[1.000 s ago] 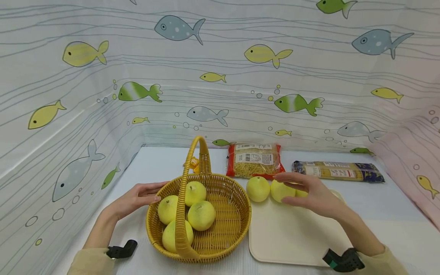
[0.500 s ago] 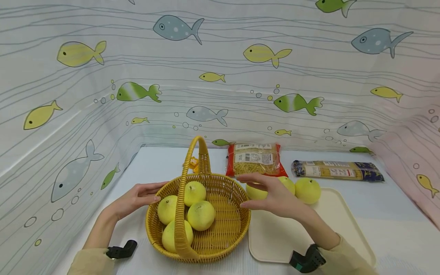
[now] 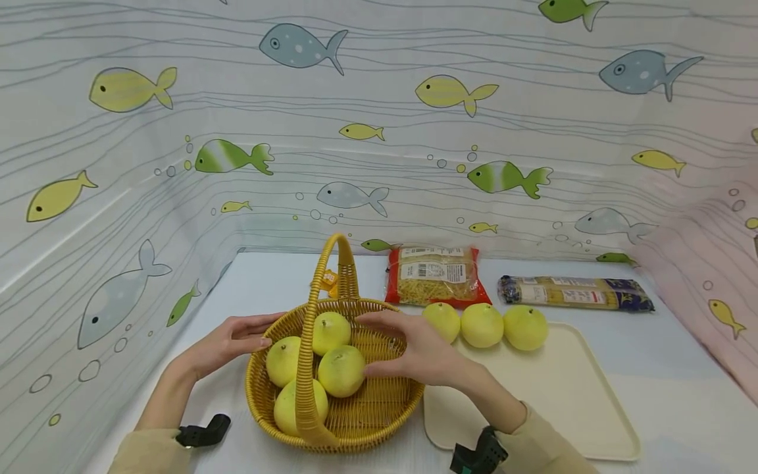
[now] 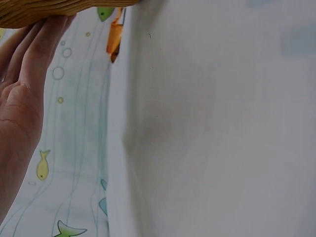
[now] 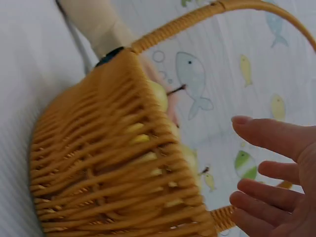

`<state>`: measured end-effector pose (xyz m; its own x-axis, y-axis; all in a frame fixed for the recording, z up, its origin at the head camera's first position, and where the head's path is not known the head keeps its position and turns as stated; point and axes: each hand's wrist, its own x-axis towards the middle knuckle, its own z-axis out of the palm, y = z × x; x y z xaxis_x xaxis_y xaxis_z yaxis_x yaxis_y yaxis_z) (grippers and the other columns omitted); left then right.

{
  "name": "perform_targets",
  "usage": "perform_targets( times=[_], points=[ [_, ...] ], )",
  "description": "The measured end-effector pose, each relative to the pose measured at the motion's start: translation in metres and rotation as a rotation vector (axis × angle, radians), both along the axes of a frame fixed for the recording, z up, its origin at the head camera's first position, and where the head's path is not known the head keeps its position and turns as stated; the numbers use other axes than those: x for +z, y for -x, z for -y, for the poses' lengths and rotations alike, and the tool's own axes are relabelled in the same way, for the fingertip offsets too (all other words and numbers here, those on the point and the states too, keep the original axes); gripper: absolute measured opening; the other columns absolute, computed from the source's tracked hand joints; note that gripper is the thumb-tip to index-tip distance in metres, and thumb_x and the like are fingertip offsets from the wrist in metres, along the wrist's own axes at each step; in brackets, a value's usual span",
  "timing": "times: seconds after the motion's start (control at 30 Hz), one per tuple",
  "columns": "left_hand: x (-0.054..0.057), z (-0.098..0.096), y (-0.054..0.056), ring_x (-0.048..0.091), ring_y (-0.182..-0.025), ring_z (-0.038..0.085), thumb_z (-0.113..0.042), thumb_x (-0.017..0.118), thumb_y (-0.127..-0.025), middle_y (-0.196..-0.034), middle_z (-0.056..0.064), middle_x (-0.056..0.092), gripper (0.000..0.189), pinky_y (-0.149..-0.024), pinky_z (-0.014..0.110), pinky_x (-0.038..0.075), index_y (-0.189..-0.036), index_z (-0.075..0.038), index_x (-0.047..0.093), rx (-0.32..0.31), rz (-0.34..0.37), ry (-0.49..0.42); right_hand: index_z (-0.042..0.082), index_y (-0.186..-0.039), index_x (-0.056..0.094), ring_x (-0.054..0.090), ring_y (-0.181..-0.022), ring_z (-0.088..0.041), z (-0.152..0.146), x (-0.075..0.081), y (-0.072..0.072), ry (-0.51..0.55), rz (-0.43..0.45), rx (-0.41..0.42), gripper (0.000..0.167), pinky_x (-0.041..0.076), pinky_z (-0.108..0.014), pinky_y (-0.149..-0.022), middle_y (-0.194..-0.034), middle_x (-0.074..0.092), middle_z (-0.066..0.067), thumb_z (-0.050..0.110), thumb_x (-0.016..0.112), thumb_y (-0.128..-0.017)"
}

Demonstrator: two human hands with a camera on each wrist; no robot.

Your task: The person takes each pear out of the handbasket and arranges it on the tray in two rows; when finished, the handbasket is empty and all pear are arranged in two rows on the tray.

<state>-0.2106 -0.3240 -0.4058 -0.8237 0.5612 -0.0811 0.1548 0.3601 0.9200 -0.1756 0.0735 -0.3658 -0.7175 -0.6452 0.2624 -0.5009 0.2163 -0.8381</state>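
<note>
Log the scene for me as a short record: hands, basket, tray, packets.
basket: upright, four yellow fruits inside
tray: right of the basket, three more yellow fruits along its far edge
left hand: touching the basket's left side
right hand: over the basket's right half, holding nothing
back: red-edged bag, long packet to its right

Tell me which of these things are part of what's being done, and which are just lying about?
Likely part of it:
- basket, touched by the left hand
- four yellow fruits inside, near the right hand
- three more fruits
- cream tray

Apparently just lying about:
- red-edged bag
- long packet
- orange packet
</note>
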Motion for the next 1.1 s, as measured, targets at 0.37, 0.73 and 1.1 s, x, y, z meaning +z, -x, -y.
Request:
perform_targets(
  times=[0.37, 0.73, 1.1],
  points=[
    [0.0, 0.001, -0.001, 0.051, -0.13, -0.002, -0.012, 0.054, -0.102, -0.154, 0.014, 0.044, 0.051, -0.099, 0.018, 0.044, -0.152, -0.008, 0.043, -0.001, -0.008, -0.002, 0.013, -0.141, 0.057, 0.053, -0.133, -0.015, 0.018, -0.014, -0.008, 0.012, 0.025, 0.0, 0.068, 0.041, -0.029, -0.111, -0.14, 0.06, -0.004, 0.027, 0.085, -0.08],
    [-0.002, 0.0, 0.0, 0.052, -0.129, -0.001, -0.012, 0.054, -0.102, -0.155, 0.017, 0.042, 0.052, -0.099, 0.017, 0.044, -0.152, -0.005, 0.042, -0.008, -0.002, -0.014, 0.006, -0.139, 0.056, 0.054, -0.132, -0.022, 0.026, -0.029, -0.007, -0.084, -0.061, -0.041, 0.069, 0.044, -0.038, -0.109, -0.141, 0.059, -0.004, 0.03, 0.084, -0.081],
    [-0.001, 0.0, -0.001, 0.055, -0.128, 0.003, -0.011, 0.054, -0.101, -0.154, 0.019, 0.042, 0.053, -0.1, 0.016, 0.043, -0.152, -0.004, 0.041, -0.008, 0.002, -0.028, 0.01, -0.139, 0.058, 0.057, -0.128, -0.018, 0.027, -0.028, -0.008, -0.215, -0.139, -0.063, 0.067, 0.046, -0.036, -0.106, -0.139, 0.061, -0.002, 0.033, 0.084, -0.082]
  ],
)
